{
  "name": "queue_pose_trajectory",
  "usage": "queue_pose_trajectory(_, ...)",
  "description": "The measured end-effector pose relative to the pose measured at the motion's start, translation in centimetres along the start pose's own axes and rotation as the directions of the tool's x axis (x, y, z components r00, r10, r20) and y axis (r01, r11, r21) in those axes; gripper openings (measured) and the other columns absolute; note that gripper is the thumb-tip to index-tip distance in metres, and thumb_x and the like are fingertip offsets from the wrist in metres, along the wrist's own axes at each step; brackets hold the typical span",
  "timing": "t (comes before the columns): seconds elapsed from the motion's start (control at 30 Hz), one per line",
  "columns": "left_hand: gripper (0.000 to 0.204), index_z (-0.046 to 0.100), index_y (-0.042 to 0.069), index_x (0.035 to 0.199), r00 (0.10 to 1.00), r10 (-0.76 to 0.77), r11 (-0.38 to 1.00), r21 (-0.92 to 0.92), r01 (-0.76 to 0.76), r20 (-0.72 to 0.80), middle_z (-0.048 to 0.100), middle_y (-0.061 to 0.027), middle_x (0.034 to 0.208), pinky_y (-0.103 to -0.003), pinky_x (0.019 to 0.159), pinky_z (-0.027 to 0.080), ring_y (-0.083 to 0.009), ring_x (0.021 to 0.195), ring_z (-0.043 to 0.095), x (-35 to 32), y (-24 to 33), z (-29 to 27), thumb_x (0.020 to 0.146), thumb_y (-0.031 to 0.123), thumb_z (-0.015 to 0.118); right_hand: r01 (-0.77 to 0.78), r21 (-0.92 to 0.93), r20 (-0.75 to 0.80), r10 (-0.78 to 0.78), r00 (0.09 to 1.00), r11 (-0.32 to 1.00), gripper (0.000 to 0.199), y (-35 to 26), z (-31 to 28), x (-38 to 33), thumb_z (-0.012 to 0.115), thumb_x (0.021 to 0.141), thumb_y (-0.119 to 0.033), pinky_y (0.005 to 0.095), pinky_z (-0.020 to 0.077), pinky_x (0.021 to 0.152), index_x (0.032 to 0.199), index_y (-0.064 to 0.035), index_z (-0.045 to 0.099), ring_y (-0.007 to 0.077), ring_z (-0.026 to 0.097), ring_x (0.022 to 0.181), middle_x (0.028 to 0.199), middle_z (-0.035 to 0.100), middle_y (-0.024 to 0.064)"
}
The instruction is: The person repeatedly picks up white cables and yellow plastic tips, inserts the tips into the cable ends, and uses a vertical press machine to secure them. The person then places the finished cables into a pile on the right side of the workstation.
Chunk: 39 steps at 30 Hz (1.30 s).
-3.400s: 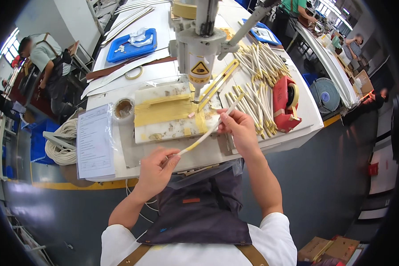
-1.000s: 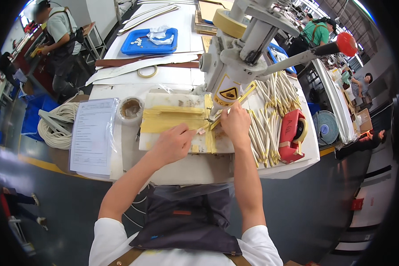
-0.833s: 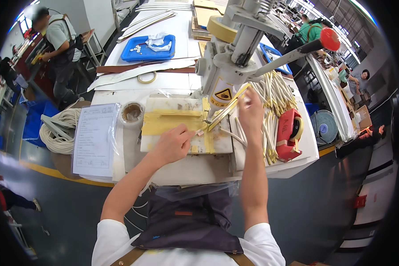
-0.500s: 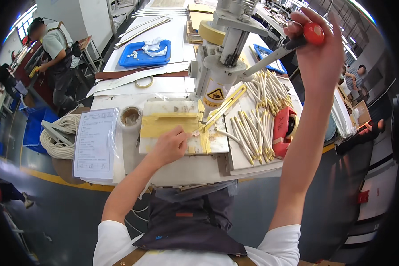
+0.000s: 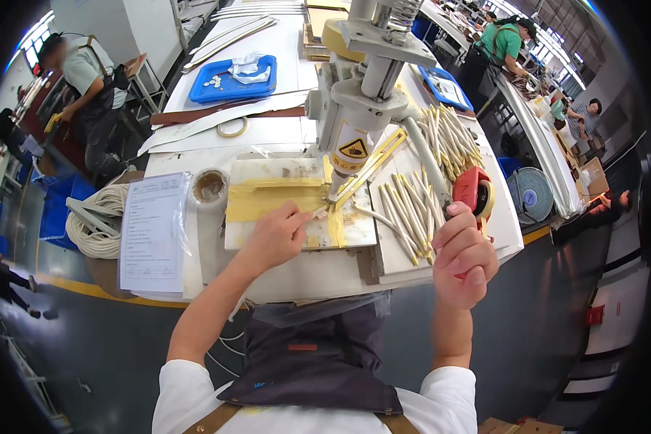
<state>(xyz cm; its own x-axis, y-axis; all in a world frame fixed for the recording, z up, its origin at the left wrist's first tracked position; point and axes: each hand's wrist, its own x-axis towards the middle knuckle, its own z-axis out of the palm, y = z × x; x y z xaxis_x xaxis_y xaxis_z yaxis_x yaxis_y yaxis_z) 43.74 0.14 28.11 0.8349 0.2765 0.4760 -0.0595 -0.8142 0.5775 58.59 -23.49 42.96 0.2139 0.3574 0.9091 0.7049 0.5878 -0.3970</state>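
A grey hand press (image 5: 372,76) with a warning sticker stands over a white block (image 5: 267,169) crossed with yellow tape. Its long lever (image 5: 425,153) is swung down toward me. My right hand (image 5: 465,257) is closed around the lever's end; a little red of the knob shows between the fingers. On the block, my left hand (image 5: 276,233) pinches a small pale strip (image 5: 320,213) with thumb and fingertips. That strip lies right at the press's tip (image 5: 333,192); whether they touch I cannot tell. A yellow slotted bar (image 5: 372,166) slants beside the tip.
White cord pieces with yellow ends (image 5: 405,217) lie to the right, beside a red tape dispenser (image 5: 470,189). Left of the block are a tape roll (image 5: 211,188), a printed sheet (image 5: 154,235) and coiled cord (image 5: 94,224). A blue tray (image 5: 233,88) sits farther back. Co-workers stand beyond.
My right hand has pulled the lever down from high up to near table height. The press's tip has come lower. My left hand has stayed in nearly the same place.
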Motion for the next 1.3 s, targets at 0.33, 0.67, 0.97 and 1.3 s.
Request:
queue_pose_trajectory(0.33, 0.025, 0.070, 0.002, 0.106, 0.983, -0.084, 0.996, -0.001, 0.085, -0.164, 0.062, -0.0122, 0.081, -0.037, 0.059, 0.051, -0.0261, 0.064, 0.062, -0.4, -0.5, 0.5, 0.081, 0.004, 0.070, -0.285, 0.417, 0.042, 0.295, 0.955, 0.863, 0.033, 2.4, -2.6, 14.8, 0.044, 0.107, -0.034, 0.0360, 0.0422, 0.083, 0.106, -0.0038, 0.059, 0.0191, 0.050, 0.073, 0.073, 0.050, 0.0067)
queue_pose_trajectory(0.67, 0.021, 0.070, 0.002, 0.103, 0.973, -0.162, 0.987, -0.021, 0.161, -0.167, 0.067, -0.0160, 0.083, -0.042, 0.063, 0.054, -0.0328, 0.067, 0.066, -0.3, -0.3, 0.6, 0.084, 0.009, 0.070, -0.313, -0.654, -0.139, 0.297, 0.945, 0.689, 0.041, 9.3, -2.2, 6.5, 0.072, 0.091, -0.018, 0.0360, 0.0527, 0.095, 0.126, 0.0022, 0.066, 0.0271, 0.070, 0.106, 0.117, 0.071, 0.0178)
queue_pose_trajectory(0.97, 0.020, 0.070, 0.000, 0.102, 0.973, -0.176, 0.984, -0.008, 0.176, -0.148, 0.068, -0.0180, 0.084, -0.043, 0.064, 0.054, -0.0350, 0.070, 0.067, -0.6, -0.5, 0.4, 0.086, 0.012, 0.070, -0.225, -0.759, 0.334, 0.662, 0.671, 0.611, 0.023, 15.0, 4.7, -8.0, 0.068, 0.075, -0.014, 0.0482, 0.0378, 0.113, 0.094, -0.0093, 0.080, 0.0352, 0.045, 0.139, 0.139, 0.059, 0.0152)
queue_pose_trajectory(1.3, 0.022, 0.071, 0.000, 0.102, 0.971, -0.195, 0.980, 0.004, 0.197, -0.139, 0.069, -0.0187, 0.082, -0.042, 0.064, 0.054, -0.0348, 0.071, 0.068, -0.5, -0.5, 0.8, 0.085, 0.015, 0.072, -0.177, -0.684, 0.299, 0.493, 0.817, 0.708, 0.014, 13.9, 3.7, -7.7, 0.072, 0.072, -0.011, 0.0445, 0.0448, 0.100, 0.086, -0.0133, 0.073, 0.0285, 0.058, 0.124, 0.124, 0.068, 0.0050)
